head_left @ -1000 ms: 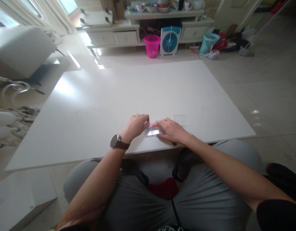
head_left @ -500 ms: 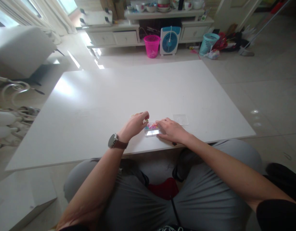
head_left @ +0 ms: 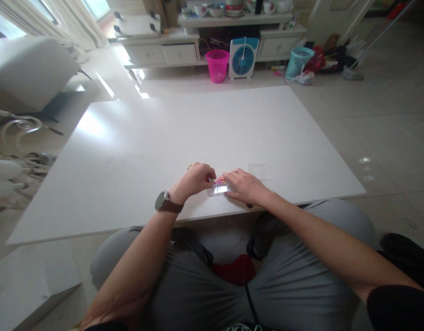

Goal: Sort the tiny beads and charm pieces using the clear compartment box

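A small clear plastic box lies near the table's front edge, with tiny pink, orange and purple pieces, bead-like, in its far part. My right hand grips the box's right side, thumb at the near corner and fingers at the far one. Over the left end, my left hand is closed in a pinch, its fingertips down at the pieces. A tiny yellow-green piece shows at those fingertips, partly hidden. A brown-strapped watch is on my left wrist.
A clear flat lid lies beyond my right hand on the white table. Something small and pale peeks out behind my left hand. Near the front edge is a small dark object. A pink basket and a fan stand beyond.
My left hand has lowered and shifted slightly right, bringing the pinched piece down to the box and covering its left end. My right hand and the box stay in place.
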Motion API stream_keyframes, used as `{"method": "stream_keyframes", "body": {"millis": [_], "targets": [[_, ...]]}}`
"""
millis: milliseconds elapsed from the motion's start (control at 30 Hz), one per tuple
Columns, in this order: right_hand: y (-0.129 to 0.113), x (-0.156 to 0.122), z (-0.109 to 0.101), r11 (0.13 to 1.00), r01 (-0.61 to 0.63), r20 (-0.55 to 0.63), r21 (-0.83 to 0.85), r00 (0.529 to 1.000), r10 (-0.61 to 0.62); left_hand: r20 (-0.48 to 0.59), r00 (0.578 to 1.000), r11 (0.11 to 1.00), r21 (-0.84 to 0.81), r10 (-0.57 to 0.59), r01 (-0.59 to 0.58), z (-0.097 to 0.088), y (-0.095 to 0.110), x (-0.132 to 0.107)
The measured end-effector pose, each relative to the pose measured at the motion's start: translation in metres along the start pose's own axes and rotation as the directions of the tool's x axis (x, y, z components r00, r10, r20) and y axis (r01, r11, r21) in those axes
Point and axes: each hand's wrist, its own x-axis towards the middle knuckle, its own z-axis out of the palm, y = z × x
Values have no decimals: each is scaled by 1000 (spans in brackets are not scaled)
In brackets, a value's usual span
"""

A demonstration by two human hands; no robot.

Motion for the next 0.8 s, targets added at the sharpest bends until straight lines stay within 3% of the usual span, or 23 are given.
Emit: {"method": "stream_keyframes", "body": {"millis": [233,800], "targets": [[-1,0,-1,1000,9,-5,10,1000,-9,10,1000,998,-65,-2,2,-2,5,-1],[0,-1,-2,1000,12,-1,1,1000,-12,8,1000,1000,-9,-3,3,-6,9,-3]]}}
